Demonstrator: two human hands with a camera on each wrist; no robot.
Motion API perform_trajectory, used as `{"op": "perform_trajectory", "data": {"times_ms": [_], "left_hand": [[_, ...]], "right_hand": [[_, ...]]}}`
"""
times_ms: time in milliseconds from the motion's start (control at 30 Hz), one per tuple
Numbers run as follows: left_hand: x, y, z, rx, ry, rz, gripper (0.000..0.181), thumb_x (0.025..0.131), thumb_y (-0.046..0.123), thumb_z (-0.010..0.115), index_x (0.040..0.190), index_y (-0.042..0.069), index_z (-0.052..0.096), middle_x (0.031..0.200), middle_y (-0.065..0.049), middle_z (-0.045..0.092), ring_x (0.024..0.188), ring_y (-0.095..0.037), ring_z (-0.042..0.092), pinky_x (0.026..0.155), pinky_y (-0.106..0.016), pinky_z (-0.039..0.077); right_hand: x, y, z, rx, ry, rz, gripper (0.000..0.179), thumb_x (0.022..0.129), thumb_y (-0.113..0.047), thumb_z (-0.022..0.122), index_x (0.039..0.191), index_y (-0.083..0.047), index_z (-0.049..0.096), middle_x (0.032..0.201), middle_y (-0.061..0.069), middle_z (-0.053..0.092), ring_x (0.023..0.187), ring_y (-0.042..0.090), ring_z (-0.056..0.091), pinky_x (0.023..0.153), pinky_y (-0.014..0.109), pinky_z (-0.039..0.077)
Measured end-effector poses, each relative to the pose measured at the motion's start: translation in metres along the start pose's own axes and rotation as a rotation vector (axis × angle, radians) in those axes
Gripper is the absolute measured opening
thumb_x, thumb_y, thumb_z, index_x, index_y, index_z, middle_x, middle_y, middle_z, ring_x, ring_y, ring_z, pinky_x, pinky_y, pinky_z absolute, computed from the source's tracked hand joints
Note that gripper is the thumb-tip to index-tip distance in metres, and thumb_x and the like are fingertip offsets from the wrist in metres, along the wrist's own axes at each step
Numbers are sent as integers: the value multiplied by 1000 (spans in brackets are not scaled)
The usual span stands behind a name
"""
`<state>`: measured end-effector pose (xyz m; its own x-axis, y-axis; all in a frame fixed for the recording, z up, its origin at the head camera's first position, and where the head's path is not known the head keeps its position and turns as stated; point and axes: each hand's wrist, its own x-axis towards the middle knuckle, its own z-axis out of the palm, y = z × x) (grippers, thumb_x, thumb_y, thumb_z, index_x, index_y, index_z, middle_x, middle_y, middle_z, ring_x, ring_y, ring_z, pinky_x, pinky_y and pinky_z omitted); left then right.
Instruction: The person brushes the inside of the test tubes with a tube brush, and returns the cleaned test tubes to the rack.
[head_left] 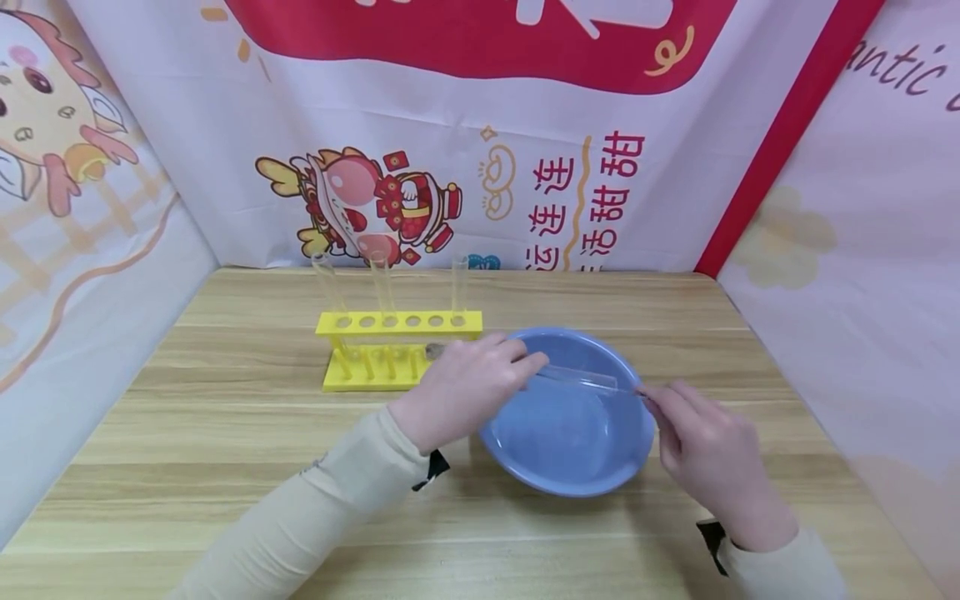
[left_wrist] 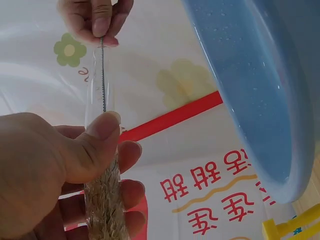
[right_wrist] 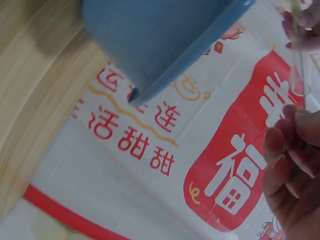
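Note:
Over the blue basin [head_left: 558, 482], my left hand [head_left: 468, 387] grips a clear glass test tube [head_left: 581, 378] with its fingers wrapped round it. Inside the tube is a test tube brush [left_wrist: 103, 75]; its tan bristles [left_wrist: 102, 207] fill the part beneath my left hand's fingers. A twisted wire stem runs out through the tube's mouth. My right hand [head_left: 708, 442], at the basin's right rim, pinches the end of that stem between thumb and fingers. The tube lies slanted, its mouth towards my right hand, the bristled end left of my left hand.
Behind my left hand stands a yellow test tube rack [head_left: 397, 322] with three upright glass tubes [head_left: 460, 287] in its holes. Basin and rack share a wood-grain table [head_left: 225, 467]. Printed cloth [head_left: 420, 108] hangs at the back and along both sides. Water drops speckle the basin's inner wall.

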<state>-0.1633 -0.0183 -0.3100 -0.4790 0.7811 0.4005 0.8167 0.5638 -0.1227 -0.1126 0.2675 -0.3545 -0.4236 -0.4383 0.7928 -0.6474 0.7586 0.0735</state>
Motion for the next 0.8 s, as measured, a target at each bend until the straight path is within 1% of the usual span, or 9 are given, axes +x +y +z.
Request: {"op": "perform_trajectory", "data": {"times_ms": [67, 167, 233, 333, 367, 467, 667, 733, 800], "left_hand": [[0, -1, -1, -13, -16, -14, 43, 86, 24, 80, 126, 14, 68, 109, -4, 70, 94, -16, 67, 65, -23, 57], [0, -2, -1, -34, -39, -20, 44, 86, 23, 80, 127, 14, 67, 107, -3, 70, 92, -14, 66, 63, -21, 55], [0, -3, -1, -41, -48, -19, 43, 86, 21, 80, 127, 14, 67, 105, -3, 70, 90, -13, 66, 62, -20, 54], [-1, -4, 0, -47, -56, -19, 42, 86, 20, 79, 126, 13, 68, 102, -2, 70, 87, -12, 65, 61, -20, 53], [-1, -5, 0, -47, -57, -19, 41, 86, 20, 79, 126, 13, 68, 101, -2, 70, 86, -12, 65, 62, -20, 54], [-2, -6, 0, -47, -53, -17, 40, 88, 18, 78, 126, 14, 68, 100, -1, 70, 85, -12, 65, 62, -20, 54], [-3, -8, 1, -36, -29, 1, 37, 89, 14, 76, 125, 14, 67, 96, 0, 68, 82, -12, 64, 60, -21, 54], [-3, -8, 1, -23, -20, 9, 36, 89, 14, 75, 124, 14, 68, 96, -1, 68, 82, -12, 64, 60, -22, 54], [-2, -9, 2, -11, -16, 13, 36, 89, 15, 76, 124, 14, 68, 98, -1, 69, 82, -13, 64, 60, -22, 55]], "right_hand": [[4, -1, 1, -82, 73, -68, 26, 100, -7, 47, 99, 1, 72, 81, 10, 68, 57, 28, 64, 38, 38, 48], [9, -1, 3, -165, 191, -183, 29, 94, 7, 46, 103, 2, 73, 82, 13, 68, 60, 31, 63, 41, 41, 50], [11, -2, 5, -201, 258, -243, 29, 93, 10, 48, 105, 2, 74, 82, 14, 69, 61, 31, 63, 43, 41, 50], [10, -2, 5, -237, 287, -290, 25, 96, 6, 52, 106, 1, 74, 80, 13, 69, 58, 29, 62, 41, 39, 48], [10, -2, 5, -244, 284, -295, 24, 96, 5, 52, 105, 1, 74, 79, 13, 69, 56, 29, 62, 40, 39, 48], [8, 0, 4, -248, 222, -274, 27, 95, 8, 48, 101, 2, 73, 77, 13, 69, 50, 28, 59, 37, 37, 44], [3, 10, 6, -151, 95, -155, 42, 85, 9, 35, 95, -3, 74, 77, 8, 71, 36, 20, 41, 30, 29, 29], [1, 15, 6, -100, 66, -116, 42, 84, 7, 35, 95, -5, 74, 77, 5, 71, 36, 18, 43, 30, 26, 27], [1, 19, 6, -50, 41, -83, 41, 82, 6, 38, 95, -7, 74, 76, 4, 72, 38, 17, 50, 30, 26, 28]]}}
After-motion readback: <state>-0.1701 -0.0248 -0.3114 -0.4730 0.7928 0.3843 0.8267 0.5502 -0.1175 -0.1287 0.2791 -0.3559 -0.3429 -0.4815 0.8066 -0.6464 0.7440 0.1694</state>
